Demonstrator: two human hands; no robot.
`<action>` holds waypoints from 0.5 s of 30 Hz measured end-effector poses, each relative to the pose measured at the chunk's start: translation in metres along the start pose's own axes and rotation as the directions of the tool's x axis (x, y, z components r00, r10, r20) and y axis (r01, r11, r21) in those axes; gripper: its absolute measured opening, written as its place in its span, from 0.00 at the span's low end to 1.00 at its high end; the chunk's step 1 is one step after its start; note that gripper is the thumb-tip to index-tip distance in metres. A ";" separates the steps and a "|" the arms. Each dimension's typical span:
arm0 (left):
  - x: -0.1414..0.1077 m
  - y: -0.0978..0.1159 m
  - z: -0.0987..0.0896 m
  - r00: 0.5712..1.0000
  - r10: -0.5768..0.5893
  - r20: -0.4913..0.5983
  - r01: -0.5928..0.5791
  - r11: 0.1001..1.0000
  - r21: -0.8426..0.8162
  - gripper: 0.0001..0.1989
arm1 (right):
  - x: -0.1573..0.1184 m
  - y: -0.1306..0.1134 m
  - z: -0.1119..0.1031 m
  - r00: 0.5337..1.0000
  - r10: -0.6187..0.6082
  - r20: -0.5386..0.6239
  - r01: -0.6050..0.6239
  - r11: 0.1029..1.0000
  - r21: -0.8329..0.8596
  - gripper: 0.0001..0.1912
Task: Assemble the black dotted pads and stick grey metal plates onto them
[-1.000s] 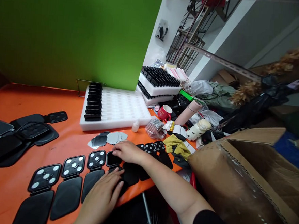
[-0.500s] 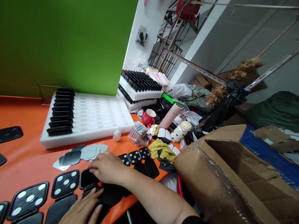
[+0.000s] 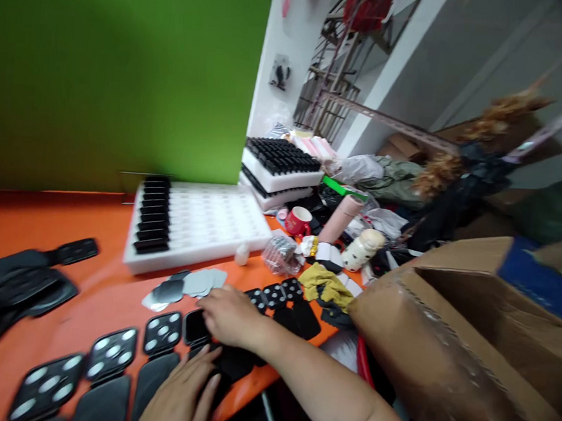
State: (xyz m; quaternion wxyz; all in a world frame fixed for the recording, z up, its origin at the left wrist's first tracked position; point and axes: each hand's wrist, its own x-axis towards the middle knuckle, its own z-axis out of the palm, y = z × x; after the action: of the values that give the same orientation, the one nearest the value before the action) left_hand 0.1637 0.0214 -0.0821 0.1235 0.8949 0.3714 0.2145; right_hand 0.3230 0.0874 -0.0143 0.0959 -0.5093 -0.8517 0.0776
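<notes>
My left hand (image 3: pixel 182 393) lies palm down with its fingers spread, over the lower flaps of a row of opened black cases at the table's front edge. My right hand (image 3: pixel 232 316) rests farther along the row, its fingers bent down beside a case with a dark, shiny panel (image 3: pixel 196 326); nothing shows in its grasp. Just left of the hands, a black case lid (image 3: pixel 163 332) bears several white dots, and another dotted lid (image 3: pixel 112 354) lies nearer. Thin silver mirror plates (image 3: pixel 203 282) lie loosely overlapped behind my right hand. The right forearm hides part of the row.
A white foam tray (image 3: pixel 217 222) holding a column of black pieces (image 3: pixel 153 214) stands at the back. Near it are a small bottle (image 3: pixel 242 254), a red mug (image 3: pixel 298 221), a pink flask (image 3: pixel 342 220) and a yellow cloth (image 3: pixel 326 284). An opened cardboard box (image 3: pixel 399 308) borders the right.
The whole view has shifted, so the table and both hands appear farther right. Both hands keep much the same places over the row of cases.
</notes>
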 end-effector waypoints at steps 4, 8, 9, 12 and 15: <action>0.005 0.024 -0.024 0.979 -0.144 0.142 0.154 0.986 -0.059 0.15 | -0.002 -0.003 -0.002 0.999 0.033 -0.035 -0.031 0.998 0.060 0.14; 0.007 0.030 -0.031 0.961 -0.195 0.197 0.225 0.964 -0.139 0.15 | -0.001 -0.003 -0.002 0.999 0.040 -0.001 -0.040 0.995 0.093 0.12; 0.006 0.031 -0.032 0.961 -0.198 0.192 0.229 0.961 -0.153 0.15 | -0.001 -0.003 -0.001 0.999 0.045 0.006 -0.046 0.995 0.093 0.12; 0.005 0.031 -0.031 0.962 -0.205 0.178 0.236 0.957 -0.172 0.14 | 0.000 -0.004 0.000 0.998 0.066 0.019 -0.068 0.994 0.090 0.12; 0.003 0.031 -0.029 0.961 -0.211 0.179 0.243 0.954 -0.175 0.14 | 0.002 -0.004 0.002 0.997 0.069 0.032 -0.072 0.993 0.094 0.12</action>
State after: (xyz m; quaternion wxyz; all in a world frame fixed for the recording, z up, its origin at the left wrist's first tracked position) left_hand 0.1709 0.0039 -0.0436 0.2639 0.8438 0.4382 0.1626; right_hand 0.3178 0.0876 -0.0154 0.1047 -0.5327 -0.8299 0.1286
